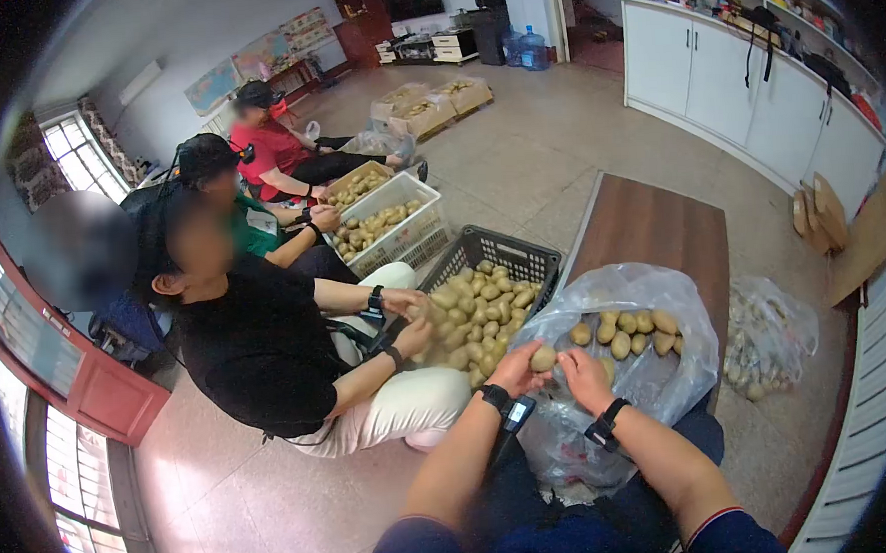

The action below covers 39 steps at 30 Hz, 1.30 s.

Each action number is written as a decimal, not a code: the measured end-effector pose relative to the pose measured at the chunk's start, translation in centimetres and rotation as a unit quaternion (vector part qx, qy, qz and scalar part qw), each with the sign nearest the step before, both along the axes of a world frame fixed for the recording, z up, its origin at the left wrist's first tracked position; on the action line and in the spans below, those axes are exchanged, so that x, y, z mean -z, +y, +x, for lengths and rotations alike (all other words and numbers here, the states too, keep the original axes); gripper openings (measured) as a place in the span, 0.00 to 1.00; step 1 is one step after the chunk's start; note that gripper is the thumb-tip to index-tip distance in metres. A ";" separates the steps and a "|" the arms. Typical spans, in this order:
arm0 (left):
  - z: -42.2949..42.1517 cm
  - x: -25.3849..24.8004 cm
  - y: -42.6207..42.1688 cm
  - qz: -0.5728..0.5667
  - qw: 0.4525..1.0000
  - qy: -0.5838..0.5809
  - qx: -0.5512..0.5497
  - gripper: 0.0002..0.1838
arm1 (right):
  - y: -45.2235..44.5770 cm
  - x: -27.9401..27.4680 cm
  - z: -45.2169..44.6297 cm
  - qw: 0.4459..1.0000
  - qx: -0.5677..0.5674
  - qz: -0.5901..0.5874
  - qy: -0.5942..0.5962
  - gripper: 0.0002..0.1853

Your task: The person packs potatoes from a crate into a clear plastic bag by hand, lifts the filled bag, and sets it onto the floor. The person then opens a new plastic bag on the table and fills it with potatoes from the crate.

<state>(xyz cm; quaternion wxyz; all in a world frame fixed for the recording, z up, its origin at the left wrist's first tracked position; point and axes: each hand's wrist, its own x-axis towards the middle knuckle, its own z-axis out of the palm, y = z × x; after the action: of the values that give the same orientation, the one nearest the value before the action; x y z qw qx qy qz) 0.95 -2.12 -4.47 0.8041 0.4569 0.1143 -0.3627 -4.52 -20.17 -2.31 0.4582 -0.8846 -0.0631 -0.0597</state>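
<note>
Currently gripping potato in left hand, lower centre, with right hand alongside, unclear if gripping too; could fumble it outside plastic bag by pinching too loosely.

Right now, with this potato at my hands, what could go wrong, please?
The potato might slip out of the left hand, with the right hand close beside it. The loose potatoes in the clear plastic bag could roll out, as its mouth is open.

Brown wood-grain tabletop, 1 clear plastic bag across its near end, tiled floor bearing 1 black crate
</note>
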 end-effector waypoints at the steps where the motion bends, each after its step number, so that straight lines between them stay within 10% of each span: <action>1: 0.0 0.4 0.1 -0.014 0.999 0.016 -0.036 0.21 | -0.5 -0.2 -0.2 0.999 0.003 -0.032 0.024 0.17; 4: 1.1 2.9 1.5 0.002 0.982 -0.055 -0.179 0.22 | -3.3 2.2 -0.8 0.963 0.016 -0.243 -0.119 0.15; 8: 2.8 7.7 3.8 0.014 0.954 -0.106 -0.281 0.22 | -6.5 5.6 -1.7 0.945 0.008 -0.326 -0.005 0.23; 9: 1.6 2.5 2.7 -0.039 0.943 0.048 -0.327 0.22 | -7.0 5.7 -1.8 0.945 0.015 -0.327 0.003 0.24; 13: 2.2 2.6 4.2 0.011 0.945 0.048 -0.323 0.23 | -7.2 5.8 -2.7 0.945 0.015 -0.328 -0.015 0.25; 23: 1.2 1.3 4.6 0.062 0.922 0.021 -0.383 0.22 | -6.8 4.5 -3.9 0.951 -0.001 -0.310 -0.008 0.16; 27: 3.2 7.8 7.0 0.229 0.914 -0.133 -0.307 0.25 | -7.1 4.9 -4.3 0.956 0.015 -0.289 0.043 0.18; 29: 6.5 18.8 10.6 0.504 0.739 -0.386 -0.225 0.27 | -7.4 5.0 -4.7 0.965 0.019 -0.259 0.031 0.18; 32: 6.7 19.9 10.8 0.492 0.747 -0.375 -0.242 0.28 | -7.9 5.8 -5.1 0.974 0.034 -0.219 0.035 0.21; 35: 1.4 4.8 8.1 0.747 0.555 -0.356 0.081 0.30 | -8.3 7.1 -4.7 0.982 0.051 -0.176 0.033 0.23; 36: 4.3 12.9 10.2 0.686 0.614 -0.390 -0.007 0.28 | -8.3 7.3 -4.7 0.988 0.068 -0.134 0.033 0.22; 38: 3.6 11.0 9.2 0.641 0.673 -0.361 -0.072 0.24 | -8.3 7.9 -4.7 0.992 0.087 -0.090 0.028 0.20; 39: 1.3 5.4 8.0 0.735 0.579 -0.350 0.052 0.23 | -8.5 8.3 -4.6 0.993 0.092 -0.064 0.030 0.20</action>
<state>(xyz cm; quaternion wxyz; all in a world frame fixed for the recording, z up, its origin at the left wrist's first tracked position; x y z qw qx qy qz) 2.30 5.89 -9.86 0.1507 0.9882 0.0277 -0.0080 -9.10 -28.62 -10.65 0.3953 -0.9154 0.0285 -0.0709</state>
